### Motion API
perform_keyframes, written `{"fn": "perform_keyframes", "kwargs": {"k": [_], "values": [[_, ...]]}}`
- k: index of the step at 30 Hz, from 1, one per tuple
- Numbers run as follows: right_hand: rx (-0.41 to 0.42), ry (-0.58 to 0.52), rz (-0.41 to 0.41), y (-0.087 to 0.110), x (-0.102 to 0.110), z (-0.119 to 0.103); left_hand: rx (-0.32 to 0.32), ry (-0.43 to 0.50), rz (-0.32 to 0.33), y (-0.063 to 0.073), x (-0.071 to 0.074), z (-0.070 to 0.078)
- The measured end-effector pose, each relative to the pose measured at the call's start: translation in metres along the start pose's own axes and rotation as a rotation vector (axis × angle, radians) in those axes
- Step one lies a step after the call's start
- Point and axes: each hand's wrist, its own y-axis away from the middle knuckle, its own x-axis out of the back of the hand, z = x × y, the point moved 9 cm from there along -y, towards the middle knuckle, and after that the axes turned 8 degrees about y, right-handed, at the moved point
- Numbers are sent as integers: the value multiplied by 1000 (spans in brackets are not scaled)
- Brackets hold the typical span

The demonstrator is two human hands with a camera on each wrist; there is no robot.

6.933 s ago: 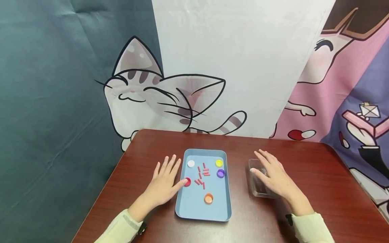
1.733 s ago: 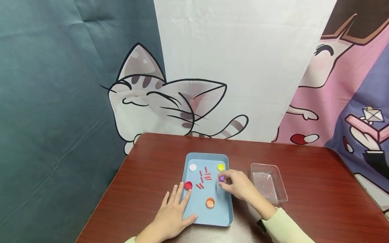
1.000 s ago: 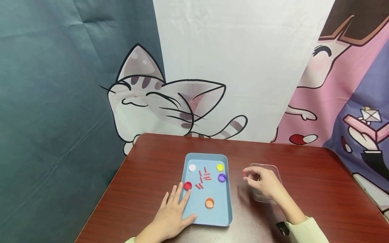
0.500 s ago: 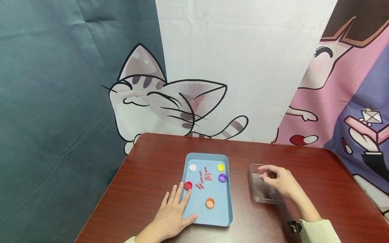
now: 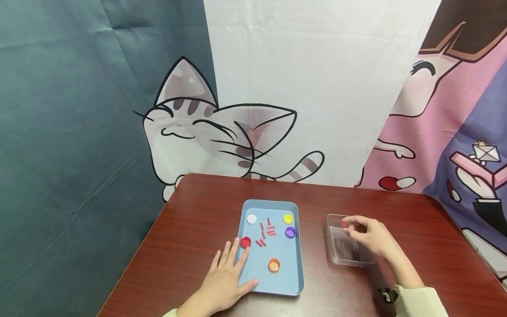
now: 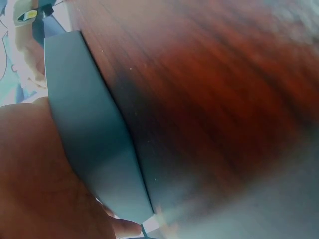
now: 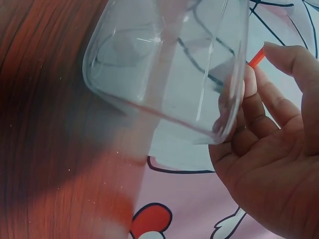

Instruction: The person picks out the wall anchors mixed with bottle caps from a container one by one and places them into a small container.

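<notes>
My right hand (image 5: 372, 235) pinches a short red stick (image 5: 343, 224) between thumb and fingertips, over the clear plastic box (image 5: 344, 252). In the right wrist view the stick (image 7: 256, 59) pokes out between thumb and index finger, beside the box wall (image 7: 149, 113). My left hand (image 5: 222, 281) lies with fingers spread and straight along the near left side of the blue tray (image 5: 287, 281). Its fingertips are close to a red round cap (image 5: 245, 242). Several more red sticks (image 5: 271, 227) lie loose in the tray's middle.
Also in the tray are a white cap (image 5: 251, 219), a yellow cap (image 5: 288, 219), a purple cap (image 5: 290, 232) and an orange cap (image 5: 274, 265). The brown wooden table (image 5: 198, 220) ends at a printed cloth backdrop (image 5: 277, 66).
Since the earliest frame, my left hand has come to the tray's near left side. My right hand has taken one red stick from the tray and carried it right, over the box.
</notes>
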Motion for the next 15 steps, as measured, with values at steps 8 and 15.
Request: {"fn": "perform_keyframes", "kwargs": {"k": [8,15], "values": [[-31,-14,-14,1,1,11,6,12,-11,1,1,3],[-4,-32,-3,1,2,4,14,23,-18,2,1,3]]}}
